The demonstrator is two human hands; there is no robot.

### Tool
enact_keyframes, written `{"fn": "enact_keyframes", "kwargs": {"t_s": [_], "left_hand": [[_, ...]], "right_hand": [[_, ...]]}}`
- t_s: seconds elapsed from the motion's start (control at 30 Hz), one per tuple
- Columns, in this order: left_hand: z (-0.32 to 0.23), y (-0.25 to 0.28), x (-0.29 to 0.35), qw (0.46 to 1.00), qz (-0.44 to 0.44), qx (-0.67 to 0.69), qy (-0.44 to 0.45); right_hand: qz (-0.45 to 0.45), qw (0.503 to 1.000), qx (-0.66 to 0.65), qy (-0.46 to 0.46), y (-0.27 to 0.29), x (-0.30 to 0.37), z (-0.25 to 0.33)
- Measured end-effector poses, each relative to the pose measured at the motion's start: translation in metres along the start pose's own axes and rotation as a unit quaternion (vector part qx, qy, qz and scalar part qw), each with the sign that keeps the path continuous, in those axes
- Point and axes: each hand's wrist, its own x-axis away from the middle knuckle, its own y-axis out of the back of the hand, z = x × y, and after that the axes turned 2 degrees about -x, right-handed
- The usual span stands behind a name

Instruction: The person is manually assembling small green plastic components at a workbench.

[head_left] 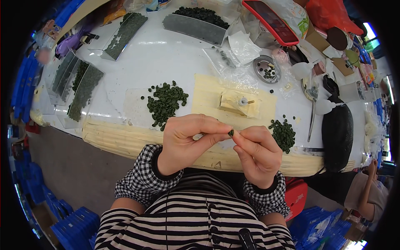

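Observation:
Just in front of me, my left hand (187, 141) and my right hand (260, 152) meet at the fingertips. Between them they pinch a small dark green round piece (231, 133), partly covered by the fingers. Beyond my left hand lies a large loose pile of similar dark green pieces (164, 102). A smaller pile (284, 135) sits to the right of my right hand. Past the fingertips, on a yellow sheet (204, 89), stands a block wrapped in yellow tape (229, 104) with a short metal peg (246, 102) sticking out.
Clear bins of green pieces stand at the left (85, 91) and the back (196, 29). A round metal dish (256, 71), plastic bags and a red-cased phone (271, 21) lie at back right. A black bag (338, 133) rests at the right edge, near another person (366, 196).

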Motion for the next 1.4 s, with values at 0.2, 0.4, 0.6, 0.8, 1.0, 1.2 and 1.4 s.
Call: {"fn": "enact_keyframes", "kwargs": {"t_s": [0.2,0.4,0.6,0.8,1.0,1.2,1.4], "left_hand": [[0.0019,-0.0009,0.0016,0.999,-0.008,0.031,0.019],[0.0026,-0.0008,0.0018,0.999,-0.007,0.033,0.017],[0.0014,0.0001,0.0026,0.997,-0.001,0.065,0.045],[0.0014,0.0005,0.0029,0.996,0.007,0.078,0.051],[0.0014,0.0007,0.003,0.996,0.007,0.073,0.047],[0.0011,0.0006,0.0031,0.997,0.006,0.07,0.044],[0.0009,-0.0001,0.0026,0.997,0.004,0.074,0.039]], "right_hand": [[-0.004,1.0,-0.007,0.002,-0.0002,-0.0004,-0.001],[-0.004,1.0,-0.011,0.002,-0.0004,-0.0003,-0.0013],[-0.004,1.0,-0.012,-0.008,0.0004,-0.0003,0.0],[-0.003,1.0,-0.008,-0.007,0.0009,-0.0006,-0.0001],[-0.004,1.0,-0.01,-0.006,0.0005,-0.001,0.0002],[-0.003,1.0,-0.012,-0.007,0.0008,-0.0008,0.0002],[-0.002,1.0,-0.011,-0.007,0.0009,-0.0008,0.0001]]}}
